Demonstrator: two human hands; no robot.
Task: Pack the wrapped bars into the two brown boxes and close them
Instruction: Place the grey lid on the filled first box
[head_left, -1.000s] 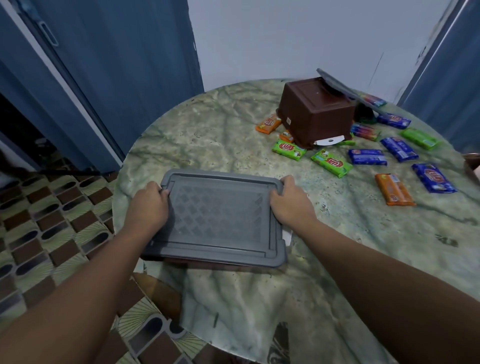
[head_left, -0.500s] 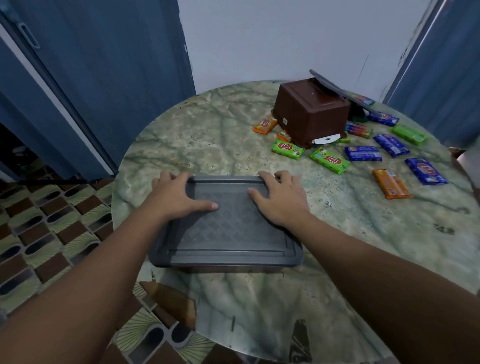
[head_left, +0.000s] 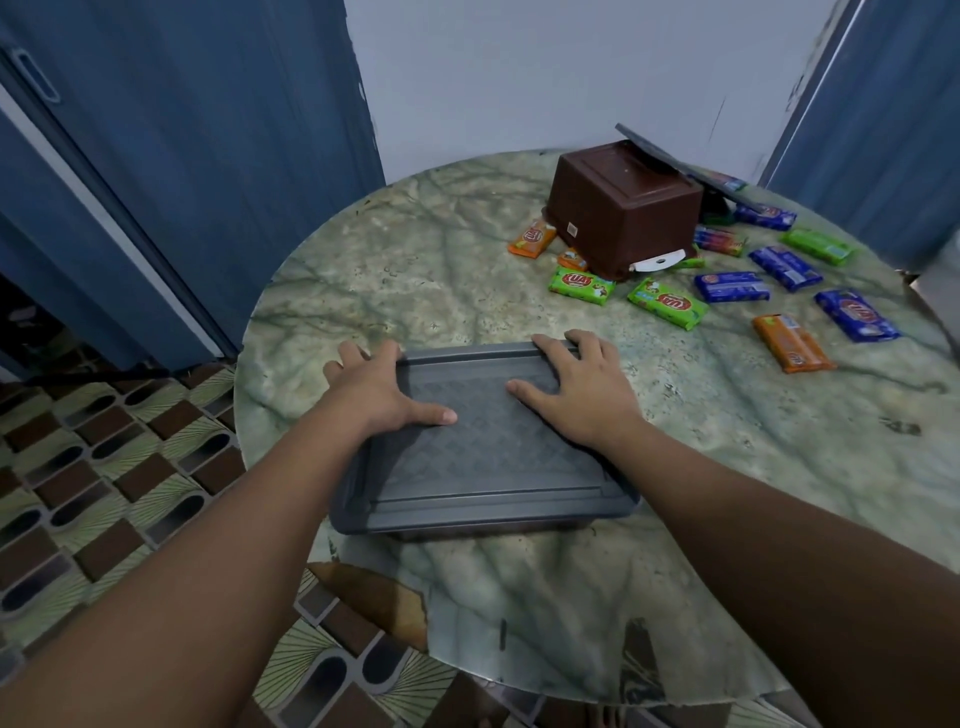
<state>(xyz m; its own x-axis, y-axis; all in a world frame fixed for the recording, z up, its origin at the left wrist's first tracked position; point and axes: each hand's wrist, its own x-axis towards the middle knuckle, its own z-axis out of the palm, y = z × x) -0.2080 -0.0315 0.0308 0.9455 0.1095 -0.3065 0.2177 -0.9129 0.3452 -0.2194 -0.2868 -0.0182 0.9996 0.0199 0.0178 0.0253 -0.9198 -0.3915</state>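
Near the table (head_left: 467, 270) edge closest to the person, both hands lie flat on the grey lid (head_left: 488, 457), fingers spread: left hand (head_left: 382, 392) at its far-left corner, right hand (head_left: 576, 387) at its far-right. Beyond the lid, wrapped bars (head_left: 667, 302) lie scattered around an overturned brown box (head_left: 623, 208).

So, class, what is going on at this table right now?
A person presses both palms, left hand and right hand, flat on the grey lid of the near box. The second brown box lies overturned at the far side, its lid leaning against it. Wrapped bars lie loose on the table.
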